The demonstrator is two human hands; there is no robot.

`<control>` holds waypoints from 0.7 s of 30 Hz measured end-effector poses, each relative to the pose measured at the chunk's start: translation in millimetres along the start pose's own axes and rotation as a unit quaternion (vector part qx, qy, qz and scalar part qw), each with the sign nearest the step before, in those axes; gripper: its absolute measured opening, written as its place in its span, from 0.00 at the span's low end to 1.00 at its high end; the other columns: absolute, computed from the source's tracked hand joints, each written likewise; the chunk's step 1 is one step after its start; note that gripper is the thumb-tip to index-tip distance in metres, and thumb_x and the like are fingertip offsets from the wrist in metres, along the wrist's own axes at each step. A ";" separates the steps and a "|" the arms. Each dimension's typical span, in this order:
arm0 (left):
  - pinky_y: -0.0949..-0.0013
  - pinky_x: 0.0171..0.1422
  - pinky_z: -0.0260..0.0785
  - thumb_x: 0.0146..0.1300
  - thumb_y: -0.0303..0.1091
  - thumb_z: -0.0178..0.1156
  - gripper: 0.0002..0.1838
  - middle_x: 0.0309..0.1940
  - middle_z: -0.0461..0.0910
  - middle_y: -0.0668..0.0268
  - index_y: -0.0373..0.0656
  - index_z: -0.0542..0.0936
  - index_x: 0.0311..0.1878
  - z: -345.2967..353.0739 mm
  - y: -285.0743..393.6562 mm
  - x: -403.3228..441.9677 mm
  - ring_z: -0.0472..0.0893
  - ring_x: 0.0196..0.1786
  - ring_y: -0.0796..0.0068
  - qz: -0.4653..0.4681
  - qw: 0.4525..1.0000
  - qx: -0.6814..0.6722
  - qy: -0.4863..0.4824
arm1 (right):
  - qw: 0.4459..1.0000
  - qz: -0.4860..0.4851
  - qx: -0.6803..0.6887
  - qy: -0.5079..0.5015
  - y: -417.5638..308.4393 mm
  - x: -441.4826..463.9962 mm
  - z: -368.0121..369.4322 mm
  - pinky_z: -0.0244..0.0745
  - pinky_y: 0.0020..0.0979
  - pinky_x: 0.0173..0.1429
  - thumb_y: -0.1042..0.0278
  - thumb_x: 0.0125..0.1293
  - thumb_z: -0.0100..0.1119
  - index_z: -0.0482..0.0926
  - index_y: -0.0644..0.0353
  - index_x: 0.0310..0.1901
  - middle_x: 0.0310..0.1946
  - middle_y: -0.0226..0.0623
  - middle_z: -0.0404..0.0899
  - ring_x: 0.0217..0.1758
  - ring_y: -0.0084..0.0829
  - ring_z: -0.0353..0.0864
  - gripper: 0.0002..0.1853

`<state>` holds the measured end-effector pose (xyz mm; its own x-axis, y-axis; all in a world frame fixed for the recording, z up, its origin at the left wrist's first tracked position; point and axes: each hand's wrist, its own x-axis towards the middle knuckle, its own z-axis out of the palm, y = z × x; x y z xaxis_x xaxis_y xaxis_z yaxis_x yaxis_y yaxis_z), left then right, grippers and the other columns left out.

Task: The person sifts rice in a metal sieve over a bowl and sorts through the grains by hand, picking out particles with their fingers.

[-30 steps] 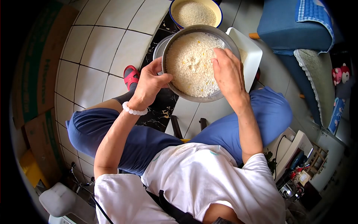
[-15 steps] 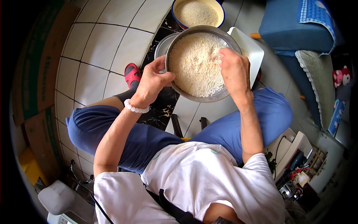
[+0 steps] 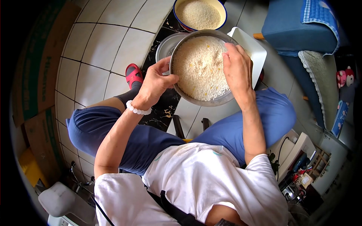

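i'm in a home, with a plush toy [image 3: 345,77] near the blue sofa [image 3: 281,32] and floor tiles [image 3: 277,71] beside it.

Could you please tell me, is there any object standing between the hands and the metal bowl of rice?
Nothing visible does. The left hand holds the metal bowl at its left rim. The right hand is over its right side, with only rice near the fingertips; whether they touch is unclear.
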<state>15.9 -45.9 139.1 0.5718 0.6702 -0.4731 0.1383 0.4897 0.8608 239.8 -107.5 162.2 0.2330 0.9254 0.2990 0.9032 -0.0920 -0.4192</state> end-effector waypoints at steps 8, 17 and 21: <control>0.77 0.49 0.72 0.59 0.22 0.58 0.24 0.46 0.80 0.69 0.34 0.73 0.60 3.2 -1.9 -0.3 0.78 0.44 0.83 -0.021 0.999 -0.038 -0.021 | 0.992 -0.029 0.042 -0.115 -7.2 -4.7 2.4 0.75 0.40 0.43 0.79 0.59 0.62 0.80 0.66 0.44 0.34 0.46 0.77 0.37 0.48 0.79 0.10; 0.77 0.46 0.73 0.60 0.21 0.58 0.23 0.44 0.79 0.67 0.33 0.72 0.61 3.2 -1.7 1.1 0.78 0.40 0.82 -0.034 0.998 -0.052 -0.015 | 0.980 -0.078 0.056 -0.172 -31.0 -19.0 10.3 0.80 0.46 0.38 0.79 0.60 0.57 0.77 0.65 0.34 0.35 0.49 0.73 0.38 0.49 0.82 0.02; 0.76 0.47 0.76 0.60 0.20 0.59 0.23 0.43 0.78 0.67 0.32 0.72 0.60 1.8 -2.3 0.2 0.79 0.41 0.80 -0.042 0.996 -0.077 -0.019 | 0.981 -0.067 0.022 -0.179 -22.9 -13.6 8.2 0.80 0.45 0.37 0.84 0.56 0.56 0.77 0.67 0.31 0.33 0.51 0.76 0.35 0.50 0.83 0.03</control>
<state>17.1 -47.9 137.4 0.5946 0.6029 -0.5320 0.0625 0.6250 0.7782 213.0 -115.0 160.7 -0.0348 0.9987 0.0374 0.8987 0.0476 -0.4359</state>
